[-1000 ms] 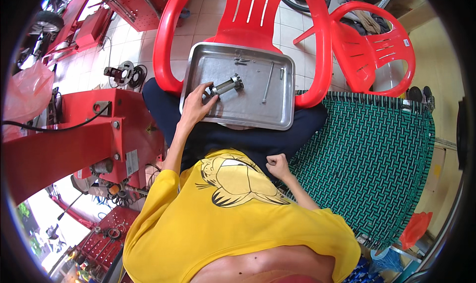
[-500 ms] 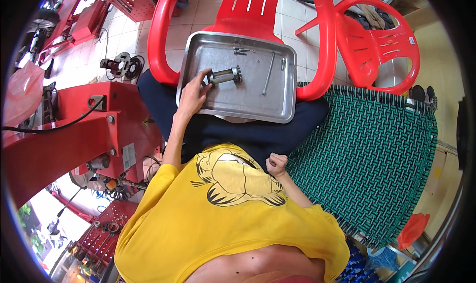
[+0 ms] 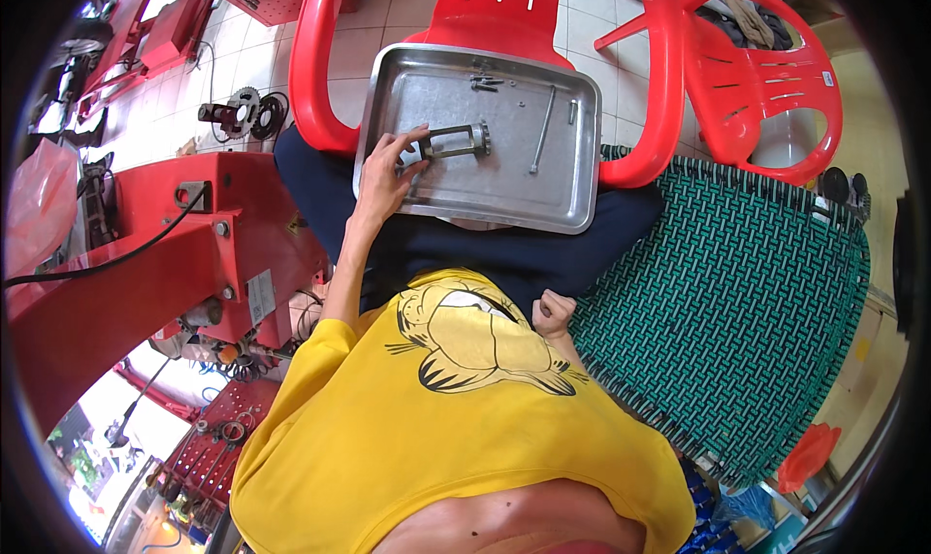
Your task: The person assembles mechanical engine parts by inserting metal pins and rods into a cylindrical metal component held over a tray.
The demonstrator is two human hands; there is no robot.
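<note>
My left hand (image 3: pixel 385 179) grips the left end of a metal cage-like cylindrical part (image 3: pixel 482 139), thumb below and fingers above. An open window in the part's side faces up, and a toothed-looking ring forms its right end. The part lies tilted over a shallow steel tray (image 3: pixel 485 193). A long thin bolt (image 3: pixel 543 132) rests in the tray's right half, beside a short pin (image 3: pixel 572 114). Several small bolts (image 3: pixel 485 84) are grouped near the far edge. My right hand (image 3: pixel 554 313) is closed in a fist beside my lap; its inside is hidden.
The tray sits on a red plastic chair (image 3: pixel 499 16) in front of me. Another red chair (image 3: pixel 776 83) stands at the far right. A green woven seat (image 3: pixel 727 311) is at my right. A large red machine (image 3: pixel 247 253) is close at my left.
The metal part has turned in my left hand, so its open window now shows. The tray and chairs sit slightly farther right and higher in view. My right hand stays closed.
</note>
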